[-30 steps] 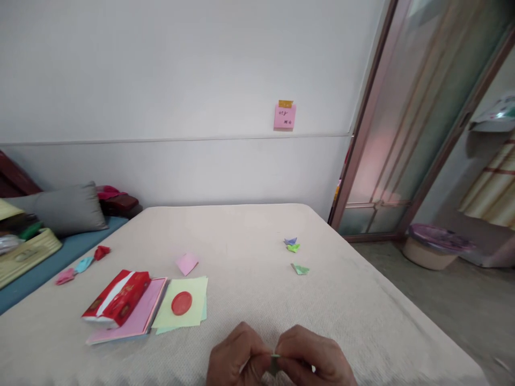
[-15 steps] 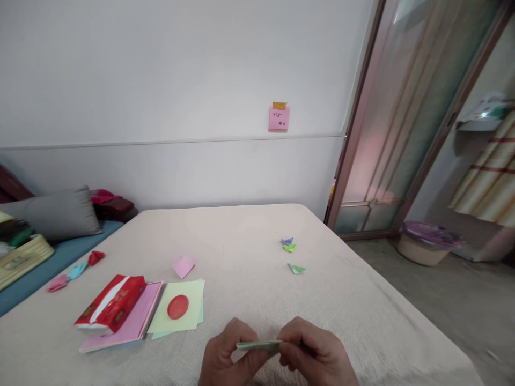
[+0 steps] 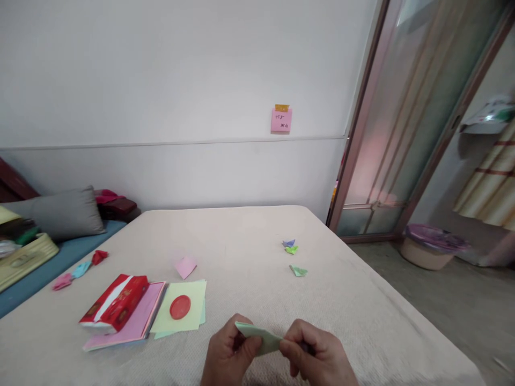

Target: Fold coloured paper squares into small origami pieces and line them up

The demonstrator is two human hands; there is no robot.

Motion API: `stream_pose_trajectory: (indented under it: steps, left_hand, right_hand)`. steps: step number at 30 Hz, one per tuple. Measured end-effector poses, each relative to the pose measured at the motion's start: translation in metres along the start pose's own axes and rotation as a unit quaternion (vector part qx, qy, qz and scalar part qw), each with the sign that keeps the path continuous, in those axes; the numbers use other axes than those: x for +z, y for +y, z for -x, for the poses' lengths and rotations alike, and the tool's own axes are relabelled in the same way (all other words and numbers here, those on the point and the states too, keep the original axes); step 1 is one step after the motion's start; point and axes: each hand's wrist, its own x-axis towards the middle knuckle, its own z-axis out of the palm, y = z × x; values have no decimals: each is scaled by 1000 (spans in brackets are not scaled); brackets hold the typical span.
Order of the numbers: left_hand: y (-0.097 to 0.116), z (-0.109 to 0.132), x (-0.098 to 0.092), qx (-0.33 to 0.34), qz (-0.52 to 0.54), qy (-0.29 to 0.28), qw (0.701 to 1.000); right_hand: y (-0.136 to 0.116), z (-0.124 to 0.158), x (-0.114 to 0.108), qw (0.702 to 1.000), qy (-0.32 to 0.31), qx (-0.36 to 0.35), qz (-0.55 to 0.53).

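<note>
Between my two hands is a folded piece of light green paper [image 3: 267, 340], held just above the cloth-covered table at the bottom of the view. My left hand [image 3: 231, 351] grips its left end, the thumb lying across the near face. At the right end, the thumb and fingers of my right hand [image 3: 316, 351] pinch the narrow tip. Part of the paper is hidden behind the fingers. Farther off to the right sit small folded paper pieces: a green one [image 3: 298, 271], a bright green one [image 3: 291, 250] and a purple one [image 3: 288, 243].
At left, a red tissue pack [image 3: 116, 303] lies on a stack of coloured paper [image 3: 139, 321]. A red round lid [image 3: 179, 307] rests on pale yellow sheets [image 3: 197, 300]. Beyond is a pink paper [image 3: 185, 267]. Folded red, blue and pink pieces [image 3: 62, 281] line the left edge.
The green paper has tilted, so more of its near face shows and its left end is higher. My hands keep their hold. The view has shifted slightly.
</note>
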Motion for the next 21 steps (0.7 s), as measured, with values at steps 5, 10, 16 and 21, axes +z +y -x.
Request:
stream_pose_trajectory:
  steps: [5,10,16,21]
  left_hand:
    - [7,1,0,-4,-17,5,1000]
    - [12,6,5,40,-117,74,990]
    - [10,14,10,96,-157,122,975]
    - [9,16,11,121,-175,111,971]
  right_hand:
    - [0,-2,-3,995,-15,-70,63]
    - [-3,2,-7,925,87,-294,225]
    - [-3,7,-7,857,79,-385,333]
    - [-5,8,-5,861,64,-377,334]
